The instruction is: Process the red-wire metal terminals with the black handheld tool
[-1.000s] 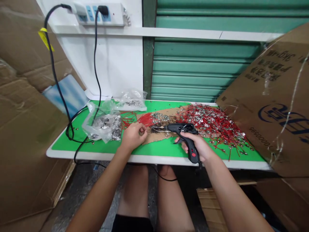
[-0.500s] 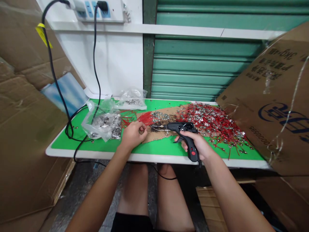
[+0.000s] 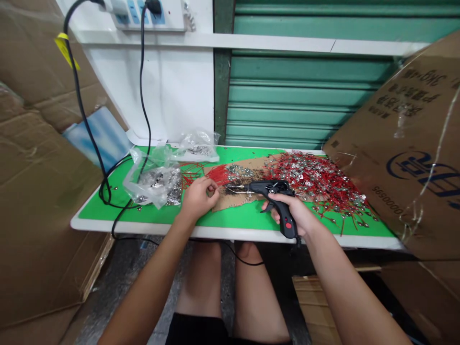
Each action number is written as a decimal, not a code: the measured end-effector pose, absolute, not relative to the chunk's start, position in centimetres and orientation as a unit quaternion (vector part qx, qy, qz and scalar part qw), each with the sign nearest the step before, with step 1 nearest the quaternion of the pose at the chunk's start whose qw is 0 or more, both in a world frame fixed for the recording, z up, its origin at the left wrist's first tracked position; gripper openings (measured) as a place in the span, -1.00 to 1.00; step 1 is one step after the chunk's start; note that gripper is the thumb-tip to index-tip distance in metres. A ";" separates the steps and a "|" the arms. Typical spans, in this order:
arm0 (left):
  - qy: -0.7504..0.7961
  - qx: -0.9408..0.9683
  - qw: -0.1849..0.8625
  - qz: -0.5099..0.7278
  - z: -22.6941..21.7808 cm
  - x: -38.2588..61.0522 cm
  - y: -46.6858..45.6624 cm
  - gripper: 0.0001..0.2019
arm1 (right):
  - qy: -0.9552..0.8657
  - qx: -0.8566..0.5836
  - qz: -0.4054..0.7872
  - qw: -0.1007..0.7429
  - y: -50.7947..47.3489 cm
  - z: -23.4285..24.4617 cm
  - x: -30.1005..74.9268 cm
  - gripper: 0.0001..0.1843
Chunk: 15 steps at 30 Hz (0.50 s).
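My right hand (image 3: 295,214) is wrapped round the grip of a black glue gun (image 3: 273,200) with a red switch. The gun's nozzle points left over a brown cardboard sheet (image 3: 235,195) on the green table (image 3: 237,218). Just left of the nozzle, my left hand (image 3: 196,198) rests on the table with its fingers pinched on a small piece that is too small to make out. A bunch of red strings (image 3: 217,175) lies just beyond my left hand. A big heap of red strings with silver metal tags (image 3: 318,182) spreads to the right of the gun.
Clear plastic bags of silver parts (image 3: 156,183) lie left of my left hand, another bag (image 3: 199,146) behind. Black cables (image 3: 108,191) run from a wall power strip (image 3: 143,14) across the table's left end. Large cardboard boxes (image 3: 406,143) crowd the right; more cardboard (image 3: 36,167) stands left.
The glue gun and my right hand have lifted a little and shifted slightly towards my left hand. My left hand stays pinched in the same spot.
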<state>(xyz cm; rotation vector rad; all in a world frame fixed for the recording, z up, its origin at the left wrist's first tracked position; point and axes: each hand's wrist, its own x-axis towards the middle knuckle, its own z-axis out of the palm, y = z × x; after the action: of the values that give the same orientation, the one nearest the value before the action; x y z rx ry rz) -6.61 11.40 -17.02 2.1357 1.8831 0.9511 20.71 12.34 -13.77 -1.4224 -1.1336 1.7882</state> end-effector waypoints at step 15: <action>0.625 0.711 0.070 0.315 -17.1 -6.6 11.5 -0.93 | -0.402 -0.560 0.668 0.281 12.1 -13.2 20.5 -0.61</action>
<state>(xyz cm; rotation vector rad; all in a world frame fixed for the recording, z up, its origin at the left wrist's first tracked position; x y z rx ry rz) -6.59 11.48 -17.07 2.1397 1.8811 0.9471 20.49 12.15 -13.23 -1.5011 -1.0761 1.7885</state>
